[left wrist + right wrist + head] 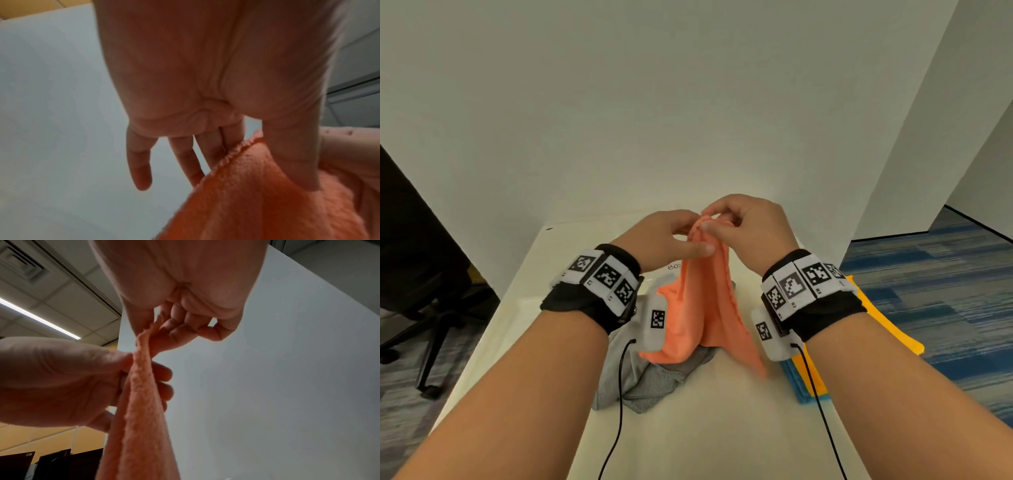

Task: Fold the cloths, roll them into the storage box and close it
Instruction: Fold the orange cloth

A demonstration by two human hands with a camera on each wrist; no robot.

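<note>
While both hands (709, 233) pinch orange cloth (702, 308), "Bo" half-hidden

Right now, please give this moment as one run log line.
left hand: pinches orange cloth top edge | right hand: pinches same edge | cloth: lifted, hanging | grey cloth: on table

grey cloth (650, 380) half hidden (beneath orange)

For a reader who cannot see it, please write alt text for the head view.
Both hands, left hand and right hand, pinch the top edge of an orange cloth hanging above a white table. A grey cloth lies beneath it.
</note>
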